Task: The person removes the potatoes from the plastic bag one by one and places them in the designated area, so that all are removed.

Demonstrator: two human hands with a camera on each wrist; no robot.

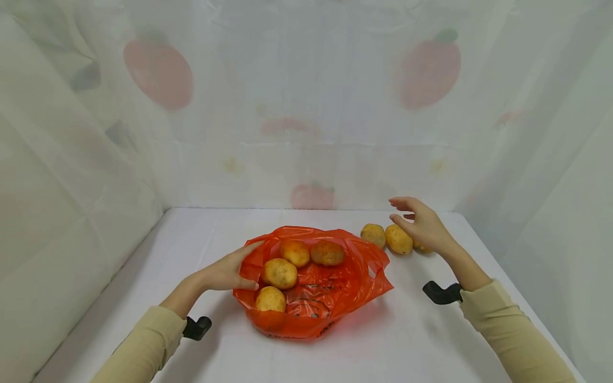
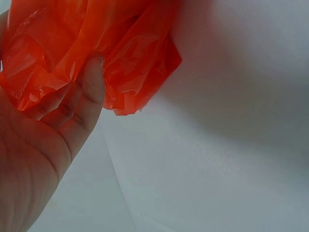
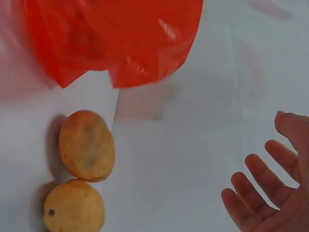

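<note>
A red plastic bag [image 1: 318, 279] lies open on the white table with several potatoes [image 1: 280, 273] inside. At its left side my left hand [image 1: 230, 271] holds the rim, thumb and index finger spread over the edge. The left wrist view shows the lower fingers, slightly bent, against the outside of the red plastic [image 2: 135, 63]. My right hand [image 1: 423, 226] hovers in the air with nothing in it, fingers apart and loosely bent. Beneath and beside it sit loose potatoes [image 1: 398, 239]; the rightmost is partly hidden by the hand.
The white tabletop [image 1: 210, 229] ends at a white curtain [image 1: 306, 106] with faded fruit prints behind it. More curtain hangs along the left and right sides. Black wrist-mounted pieces [image 1: 442, 293] stick out from both cuffs. One bag handle spreads toward the loose potatoes.
</note>
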